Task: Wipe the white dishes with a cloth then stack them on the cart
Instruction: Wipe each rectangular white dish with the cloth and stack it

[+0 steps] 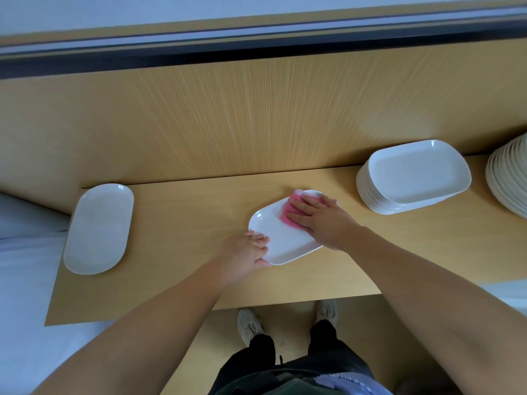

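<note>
On the wooden counter, my left hand pinches the white dish by its near rim while my flat right hand presses the pink cloth; pushing harder might skid it loose.

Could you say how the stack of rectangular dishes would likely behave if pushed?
The stack of rectangular dishes looks heavy, being many dishes deep, so it would probably resist a light push. Its glossy surfaces suggest upper dishes could slide off.
</note>
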`<action>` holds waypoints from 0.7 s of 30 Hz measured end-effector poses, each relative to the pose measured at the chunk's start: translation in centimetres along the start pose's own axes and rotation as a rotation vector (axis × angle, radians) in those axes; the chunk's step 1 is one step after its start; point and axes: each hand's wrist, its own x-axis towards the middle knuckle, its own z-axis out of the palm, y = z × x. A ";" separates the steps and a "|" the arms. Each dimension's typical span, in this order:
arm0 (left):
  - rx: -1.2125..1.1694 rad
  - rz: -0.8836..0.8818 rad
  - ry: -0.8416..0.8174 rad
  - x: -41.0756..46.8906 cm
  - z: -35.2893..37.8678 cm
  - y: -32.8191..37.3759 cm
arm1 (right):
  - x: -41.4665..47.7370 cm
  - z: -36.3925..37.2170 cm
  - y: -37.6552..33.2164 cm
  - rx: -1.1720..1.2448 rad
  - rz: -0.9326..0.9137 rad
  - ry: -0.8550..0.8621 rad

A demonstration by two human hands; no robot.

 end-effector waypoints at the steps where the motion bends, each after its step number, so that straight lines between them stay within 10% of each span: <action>1: -0.030 -0.008 -0.114 0.2 -0.7 0.4 | -0.5 0.4 0.3 0.050 0.061 -0.002; 9: 0.118 -0.080 -0.198 0.5 -1.1 0.9 | -3.3 1.8 -2.2 0.289 0.319 0.053; 21: 0.167 -0.029 -0.201 0.4 -1.4 0.9 | -4.0 3.2 -10.2 0.467 0.117 0.290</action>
